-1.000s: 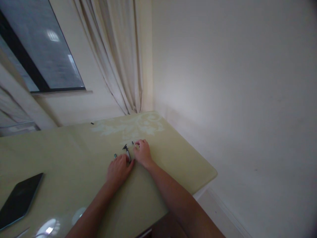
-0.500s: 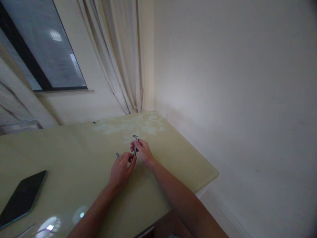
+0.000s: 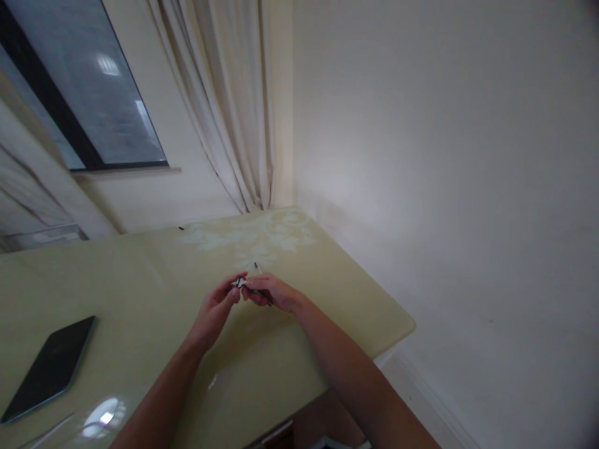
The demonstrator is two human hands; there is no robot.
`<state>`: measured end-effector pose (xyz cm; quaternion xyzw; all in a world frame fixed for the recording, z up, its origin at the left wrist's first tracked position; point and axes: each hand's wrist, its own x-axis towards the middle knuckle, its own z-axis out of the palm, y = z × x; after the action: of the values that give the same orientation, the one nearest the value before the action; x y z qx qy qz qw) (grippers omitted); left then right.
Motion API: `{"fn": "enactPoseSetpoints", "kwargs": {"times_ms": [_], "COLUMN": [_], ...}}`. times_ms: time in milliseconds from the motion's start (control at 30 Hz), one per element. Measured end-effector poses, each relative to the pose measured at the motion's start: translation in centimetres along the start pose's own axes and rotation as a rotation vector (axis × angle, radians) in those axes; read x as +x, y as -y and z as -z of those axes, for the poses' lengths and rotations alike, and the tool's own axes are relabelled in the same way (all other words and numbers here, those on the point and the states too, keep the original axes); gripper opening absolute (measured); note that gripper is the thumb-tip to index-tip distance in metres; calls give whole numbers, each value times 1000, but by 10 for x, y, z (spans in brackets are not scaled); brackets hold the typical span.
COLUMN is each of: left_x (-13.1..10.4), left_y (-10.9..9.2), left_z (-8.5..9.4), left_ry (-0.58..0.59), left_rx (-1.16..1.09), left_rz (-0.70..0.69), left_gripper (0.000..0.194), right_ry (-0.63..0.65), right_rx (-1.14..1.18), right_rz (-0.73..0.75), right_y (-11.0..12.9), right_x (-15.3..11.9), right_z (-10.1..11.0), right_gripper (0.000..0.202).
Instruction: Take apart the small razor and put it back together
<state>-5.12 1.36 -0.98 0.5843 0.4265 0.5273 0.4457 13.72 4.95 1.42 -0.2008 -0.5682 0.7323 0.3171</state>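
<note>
Above the table, my left hand (image 3: 218, 305) and my right hand (image 3: 274, 291) meet on a slim dark-handled tool with a shiny metal head (image 3: 240, 283). The fingertips of my left hand pinch the head. My right hand wraps round the handle, whose dark end shows below the palm. Its exact kind is too small to make out. A thin pale stick with a dark tip (image 3: 257, 267) shows just behind my right fingers; whether I hold it or it lies on the table, I cannot tell.
The pale green table (image 3: 365, 299) has a rounded right corner near the wall (image 3: 444, 187). A dark tablet (image 3: 51, 365) lies at the left. A small black piece (image 3: 181, 228) sits at the far edge, before the curtain (image 3: 234, 112). Below the front edge is an open drawer (image 3: 313, 421).
The tool has turned from nearly upright to slanting, its head now toward the left. My left hand has moved up onto the head. The dark rod end beside my left hand no longer shows there.
</note>
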Motion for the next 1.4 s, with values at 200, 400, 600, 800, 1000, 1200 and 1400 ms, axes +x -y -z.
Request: {"fn": "enactPoseSetpoints", "kwargs": {"times_ms": [200, 400, 600, 800, 1000, 1200, 1400], "left_x": [-1, 6, 43, 87, 95, 56, 23], "left_y": [7, -7, -4, 4, 10, 11, 20], "left_z": [5, -2, -65, -135, -145, -48, 59], "left_ry": [7, -155, 191, 247, 240, 153, -65], "left_rx": [-72, 249, 801, 1106, 1080, 1077, 1160], "left_rz": [1, -61, -191, 15, 25, -90, 158], "left_gripper": [63, 59, 41, 36, 48, 46, 56], "right_ry": [40, -97, -570, -721, -744, -698, -614], "right_rx": [53, 323, 588, 646, 638, 547, 466], "right_rz": [32, 138, 493, 529, 559, 462, 334], "right_y": [-1, 5, 25, 34, 31, 27, 17], "right_x": [0, 9, -5, -22, -21, -15, -3], "right_z": [-3, 14, 55, 77, 83, 68, 45], "right_gripper": [34, 40, 31, 31, 30, 33, 35]}}
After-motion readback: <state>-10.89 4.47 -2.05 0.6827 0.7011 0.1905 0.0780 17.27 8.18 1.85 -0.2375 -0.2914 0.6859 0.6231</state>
